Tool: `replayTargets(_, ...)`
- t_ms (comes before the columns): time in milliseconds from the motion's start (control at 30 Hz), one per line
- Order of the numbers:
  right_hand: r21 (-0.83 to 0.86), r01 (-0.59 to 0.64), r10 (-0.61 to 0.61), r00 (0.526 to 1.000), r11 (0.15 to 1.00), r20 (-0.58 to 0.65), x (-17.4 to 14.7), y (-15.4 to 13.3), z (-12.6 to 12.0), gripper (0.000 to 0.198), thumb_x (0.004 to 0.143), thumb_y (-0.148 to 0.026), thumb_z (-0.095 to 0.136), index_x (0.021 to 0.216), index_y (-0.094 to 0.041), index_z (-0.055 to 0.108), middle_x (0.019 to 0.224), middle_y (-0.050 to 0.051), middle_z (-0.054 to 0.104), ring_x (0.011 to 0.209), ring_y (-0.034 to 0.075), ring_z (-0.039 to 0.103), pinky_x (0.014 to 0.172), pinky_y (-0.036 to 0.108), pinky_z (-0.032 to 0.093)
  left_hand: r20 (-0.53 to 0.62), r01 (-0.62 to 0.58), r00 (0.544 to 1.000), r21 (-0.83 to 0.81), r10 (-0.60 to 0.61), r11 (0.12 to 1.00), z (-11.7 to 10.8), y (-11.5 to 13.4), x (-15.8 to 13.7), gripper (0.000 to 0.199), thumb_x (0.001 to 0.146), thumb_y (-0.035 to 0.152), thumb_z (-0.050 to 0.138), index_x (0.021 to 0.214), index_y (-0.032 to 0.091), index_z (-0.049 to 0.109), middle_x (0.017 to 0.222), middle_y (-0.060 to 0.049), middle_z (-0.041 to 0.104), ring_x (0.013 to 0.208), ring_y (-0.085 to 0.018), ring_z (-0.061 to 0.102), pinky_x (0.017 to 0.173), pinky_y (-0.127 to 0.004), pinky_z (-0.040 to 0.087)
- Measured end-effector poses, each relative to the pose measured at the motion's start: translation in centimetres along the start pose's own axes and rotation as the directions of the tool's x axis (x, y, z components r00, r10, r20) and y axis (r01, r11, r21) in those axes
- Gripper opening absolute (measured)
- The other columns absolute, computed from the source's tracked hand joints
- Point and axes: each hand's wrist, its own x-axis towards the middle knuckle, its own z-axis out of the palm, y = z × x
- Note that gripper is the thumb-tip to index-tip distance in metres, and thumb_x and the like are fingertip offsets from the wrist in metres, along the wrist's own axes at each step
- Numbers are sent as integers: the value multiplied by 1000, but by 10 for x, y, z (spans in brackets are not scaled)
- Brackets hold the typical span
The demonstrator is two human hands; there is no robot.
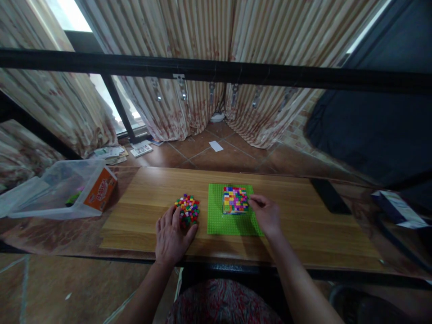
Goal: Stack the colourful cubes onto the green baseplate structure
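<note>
A green studded baseplate [216, 225] lies on the wooden board, and on it stands a square block of many-coloured small bricks [235, 200]. My right hand [266, 215] is at the right edge of that block, thumb and forefinger pinched together; whatever is between the fingertips is too small or hidden to make out. To the left, a loose pile of tiny coloured bricks [189, 210] rests on the board. My left hand [173, 236] lies beside the pile with its fingers spread and the thumb apart, touching the pile's near left side.
The wooden board [135, 207] spans the table. At the left is a clear plastic bin [67, 180] with an orange label and something green inside. A black phone-like slab [330, 196] lies at the right, with a dark box [400, 209] beyond it. A black bar [209, 67] crosses behind.
</note>
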Motion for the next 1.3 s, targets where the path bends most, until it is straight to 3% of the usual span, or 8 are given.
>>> replayTargets(700, -19, 17, -18, 999, 1000, -35, 2, -3, 8, 23, 68, -43, 70, 71, -20, 72, 71, 5, 73, 66, 20, 65, 66, 33, 50, 4, 15, 1000, -29, -15, 999, -2, 2, 0, 68, 82, 55, 58, 136, 17, 44, 141, -17, 51, 128, -33, 47, 106, -49, 36)
replayTargets(1033, 304, -94, 100, 995, 948, -7, 2, 11, 15, 31, 57, -46, 80, 72, -20, 72, 70, 2, 71, 66, 16, 62, 66, 31, 50, -2, 6, 1000, -37, -6, 999, -1, 1, 1, 68, 82, 53, 59, 138, 18, 43, 140, -17, 51, 128, -33, 47, 106, -49, 35)
replayTargets(1167, 422, -132, 136, 990, 897, 19, 2, 16, 16, 34, 62, -50, 78, 78, -20, 74, 74, 2, 72, 66, 16, 61, 64, 31, 51, -5, 6, 1000, -39, -6, 999, -1, 1, 1, 67, 82, 54, 59, 137, 18, 43, 140, -17, 52, 128, -34, 48, 106, -49, 35)
replayTargets(1300, 532, -173, 174, 984, 829, 49, 2, 18, 17, 30, 58, -43, 81, 78, -22, 75, 74, 1, 72, 66, 14, 61, 64, 30, 50, 4, 11, 1000, -38, -11, 999, -1, 2, 0, 67, 82, 55, 58, 137, 17, 43, 141, -16, 51, 128, -33, 47, 106, -48, 35)
